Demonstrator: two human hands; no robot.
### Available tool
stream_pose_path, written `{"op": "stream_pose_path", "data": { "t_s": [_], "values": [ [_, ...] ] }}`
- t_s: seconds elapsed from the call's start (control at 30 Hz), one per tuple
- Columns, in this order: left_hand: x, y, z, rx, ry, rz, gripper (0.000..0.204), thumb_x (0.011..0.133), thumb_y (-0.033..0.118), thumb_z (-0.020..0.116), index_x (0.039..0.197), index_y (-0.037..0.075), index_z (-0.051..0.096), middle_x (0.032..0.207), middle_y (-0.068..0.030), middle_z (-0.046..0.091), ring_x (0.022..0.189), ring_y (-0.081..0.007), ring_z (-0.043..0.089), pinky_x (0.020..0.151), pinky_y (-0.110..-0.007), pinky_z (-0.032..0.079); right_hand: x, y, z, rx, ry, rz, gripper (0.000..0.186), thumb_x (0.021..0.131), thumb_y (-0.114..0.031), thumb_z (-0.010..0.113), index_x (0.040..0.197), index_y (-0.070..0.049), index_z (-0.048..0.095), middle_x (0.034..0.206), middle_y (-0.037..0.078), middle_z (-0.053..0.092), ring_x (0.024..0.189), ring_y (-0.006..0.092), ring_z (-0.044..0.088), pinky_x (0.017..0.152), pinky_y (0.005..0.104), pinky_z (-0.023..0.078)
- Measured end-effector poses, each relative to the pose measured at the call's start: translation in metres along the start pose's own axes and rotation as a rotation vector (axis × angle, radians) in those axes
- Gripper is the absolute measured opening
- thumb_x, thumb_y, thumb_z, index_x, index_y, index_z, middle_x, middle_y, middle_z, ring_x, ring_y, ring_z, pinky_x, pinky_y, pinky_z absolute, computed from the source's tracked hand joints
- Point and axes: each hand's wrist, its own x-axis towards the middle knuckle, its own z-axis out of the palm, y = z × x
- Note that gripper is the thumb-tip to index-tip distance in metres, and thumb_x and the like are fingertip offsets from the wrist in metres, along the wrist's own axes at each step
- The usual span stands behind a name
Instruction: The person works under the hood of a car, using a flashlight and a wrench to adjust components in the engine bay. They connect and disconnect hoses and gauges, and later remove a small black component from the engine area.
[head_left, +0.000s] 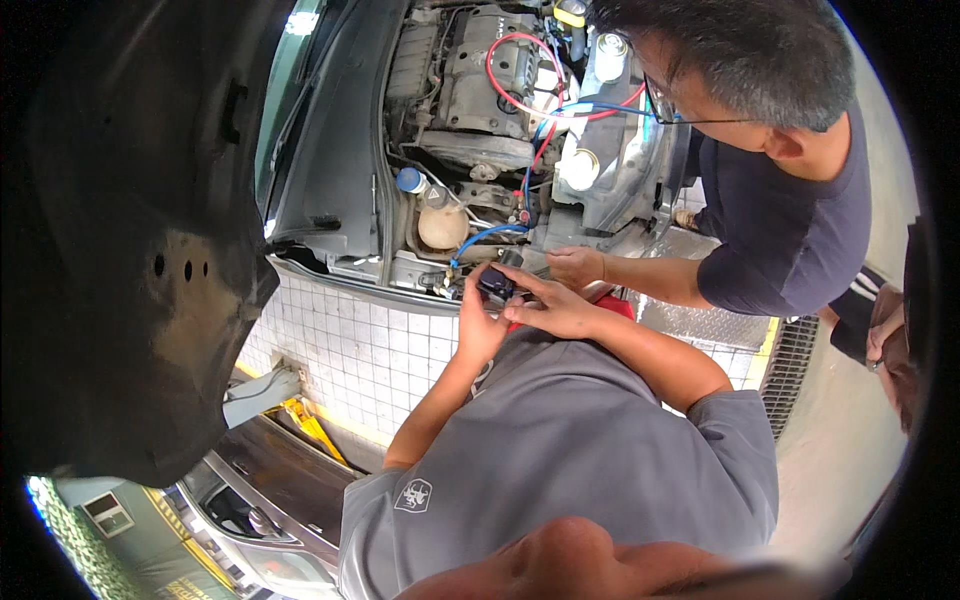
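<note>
A small dark, blocky object (495, 283) is between my two hands, in front of my body at the edge of the engine bay; its kind cannot be made out. My left hand (480, 325) grips it from the left with the fingers curled. From the right, my right hand (558, 308) closes on it, thumb and fingertips at its side. Just beyond my hands, a blue hose (490, 232) bends down to a fitting on the car. Close to my right hand is a co-worker's half-closed hand (577, 267); what it holds, if anything, is hidden.
The open engine bay holds an engine (478, 75), a coolant tank (442, 226) and a looped red hose (492, 72). Two white cans (610, 58) rest at its right side. A co-worker (790, 220) leans in there. The raised hood (120, 250) fills the left.
</note>
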Motion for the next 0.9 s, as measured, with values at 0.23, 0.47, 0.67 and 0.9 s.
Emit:
{"op": "stream_pose_path", "data": {
  "t_s": [0.23, 0.47, 0.67, 0.9],
  "values": [
    [-0.018, -0.023, -0.002, -0.399, 0.117, -0.051, 0.047, 0.088, 0.006, 0.073, 0.128, -0.003, 0.05, 0.109, -0.0109, 0.066, 0.095, -0.0177, 0.066, 0.088, -0.031, 0.052, -0.009, 0.013, -0.013, 0.127, 0.172, 0.152, 0.067, 0.098, -0.03, 0.068, 0.153, -0.008, 0.035, 0.123, 0.016, 0.066, 0.111, 0.0204, 0.064, 0.092, 0.0337, 0.052],
    [-0.038, 0.003, -0.003, -0.757, -0.062, -0.147, 0.047, 0.09, 0.007, 0.074, 0.13, 0.0, 0.049, 0.111, -0.0064, 0.065, 0.099, -0.0147, 0.065, 0.088, -0.03, 0.053, -0.004, 0.017, -0.012, 0.278, -0.033, 0.108, 0.039, 0.101, -0.03, 0.065, 0.124, 0.0, 0.058, 0.102, 0.007, 0.07, 0.093, 0.0124, 0.069, 0.075, 0.027, 0.055],
    [-0.048, -0.009, 0.001, -0.51, -0.067, -0.193, 0.041, 0.09, 0.018, 0.079, 0.12, 0.0, 0.057, 0.105, -0.0055, 0.067, 0.092, -0.0109, 0.064, 0.082, -0.027, 0.054, -0.011, 0.001, 0.002, 0.083, -0.041, 0.161, 0.03, 0.102, -0.032, 0.061, 0.109, -0.003, 0.064, 0.085, 0.004, 0.069, 0.081, 0.0119, 0.066, 0.071, 0.0264, 0.053],
    [-0.063, 0.012, -0.005, -0.597, 0.024, -0.168, 0.035, 0.091, 0.013, 0.077, 0.116, -0.002, 0.057, 0.102, -0.0068, 0.069, 0.088, -0.0119, 0.067, 0.079, -0.027, 0.054, -0.01, 0.006, 0.008, 0.147, -0.107, 0.148, 0.024, 0.1, -0.025, 0.066, 0.104, -0.001, 0.063, 0.087, 0.003, 0.066, 0.08, 0.0112, 0.062, 0.071, 0.0268, 0.052]
  ]
}}
